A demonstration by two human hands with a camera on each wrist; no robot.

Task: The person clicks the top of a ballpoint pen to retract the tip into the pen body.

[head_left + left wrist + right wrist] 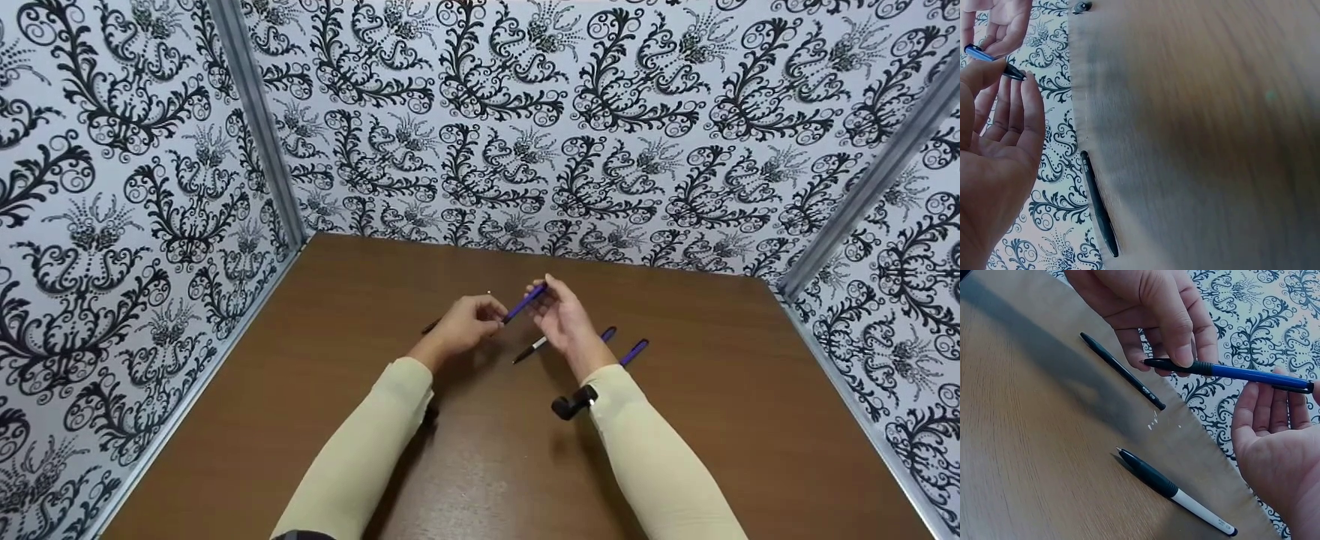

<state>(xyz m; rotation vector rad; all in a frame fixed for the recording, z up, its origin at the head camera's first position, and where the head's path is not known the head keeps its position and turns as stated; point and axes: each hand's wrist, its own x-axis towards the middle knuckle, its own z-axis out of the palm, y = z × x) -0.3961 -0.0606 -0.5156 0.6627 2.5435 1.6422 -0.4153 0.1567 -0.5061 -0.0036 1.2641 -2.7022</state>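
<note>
A blue pen (525, 302) with a black grip is held between both hands, its writing tip bare in the right wrist view. My left hand (466, 324) pinches the black grip near the tip, thumb on one side and fingers on the other. At the opposite end, my right hand (564, 321) holds the clip end by thumb and fingers; the thumb is mostly cut off in the right wrist view. Below the hands a white pen (1199, 506) with a black grip lies on the table. A black pen (1123, 371) lies beyond it, near the left hand.
Two more blue pens (634, 351) lie on the brown wooden table (480, 465) beside the right wrist, partly hidden by it. Small white specks (1154, 421) show between the black and white pens. Patterned walls (495, 150) enclose the table's back and sides.
</note>
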